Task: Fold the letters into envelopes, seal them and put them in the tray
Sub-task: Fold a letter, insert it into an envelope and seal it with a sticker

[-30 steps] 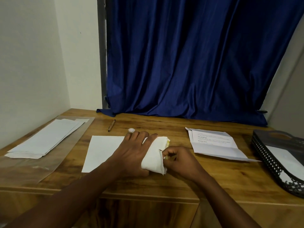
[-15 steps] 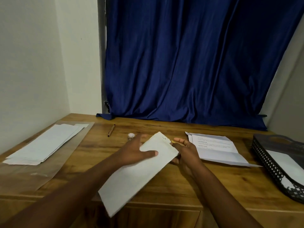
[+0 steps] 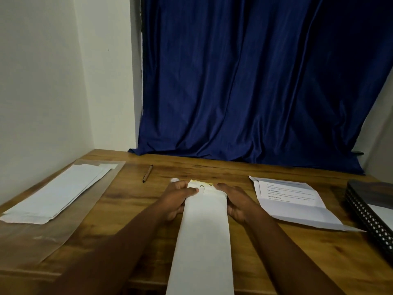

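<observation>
A long white envelope [image 3: 204, 233] lies lengthwise on the wooden table [image 3: 276, 248], its near end hanging over the front edge. Its far end shows a yellowish flap strip. My left hand [image 3: 177, 199] holds the envelope's far left edge, thumb on top. My right hand [image 3: 234, 201] holds the far right edge, fingers along the side. A creased printed letter [image 3: 291, 201] lies unfolded to the right. The black mesh tray [image 3: 370, 213] stands at the far right with a white envelope in it.
A stack of white envelopes [image 3: 57, 192] rests on a clear plastic sleeve at the left. A brown pen [image 3: 147, 173] lies behind the hands, and a small white cap [image 3: 174, 179] sits by my left fingers. A blue curtain hangs behind the table.
The envelope was pressed flat crosswise, then lifted at a slant, and now lies lengthwise toward me. Both hands moved to its far end, one on each side.
</observation>
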Demonstrator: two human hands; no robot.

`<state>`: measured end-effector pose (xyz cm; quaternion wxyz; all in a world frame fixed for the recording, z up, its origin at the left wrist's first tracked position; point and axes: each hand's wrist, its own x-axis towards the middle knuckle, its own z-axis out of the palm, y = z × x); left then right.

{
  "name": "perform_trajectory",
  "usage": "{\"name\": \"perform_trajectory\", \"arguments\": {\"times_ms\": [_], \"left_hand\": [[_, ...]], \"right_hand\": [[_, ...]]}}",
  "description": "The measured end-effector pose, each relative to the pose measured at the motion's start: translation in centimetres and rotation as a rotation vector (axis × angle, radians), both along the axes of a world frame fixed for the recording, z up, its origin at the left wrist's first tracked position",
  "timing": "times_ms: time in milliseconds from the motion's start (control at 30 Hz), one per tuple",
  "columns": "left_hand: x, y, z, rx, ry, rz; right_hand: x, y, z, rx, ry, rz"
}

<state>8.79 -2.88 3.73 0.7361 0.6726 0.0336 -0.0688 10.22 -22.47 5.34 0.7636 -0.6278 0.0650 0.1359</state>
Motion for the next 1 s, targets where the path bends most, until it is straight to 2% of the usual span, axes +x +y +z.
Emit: {"name": "perform_trajectory", "arguments": {"times_ms": [67, 233, 367, 533, 700, 1000], "left_hand": [[1.1, -0.4, -0.3, -0.004, -0.036, 0.052], [2.8, -0.6, -1.0, 0.060, -0.146, 0.074], [3.1, -0.1, -1.6, 0.074, -0.191, 0.070], [3.4, -0.1, -2.2, 0.118, -0.229, 0.042], [3.6, -0.2, -2.6, 0.208, -0.294, 0.062], [2.8, -0.2, -2.0, 0.180, -0.350, 0.016]], "right_hand": [[0.7, -0.3, -0.4, 0.063, -0.051, 0.038], [2.0, -0.8, -1.8, -0.100, -0.265, 0.100], [2.4, -0.8, -2.2, -0.186, -0.372, 0.051], [2.3, -0.9, -2.4, -0.228, -0.391, -0.007], [2.0, -0.5, -2.3, -0.241, -0.410, 0.053], [1.6, -0.2, -2.3, -0.257, -0.439, 0.089]]}}
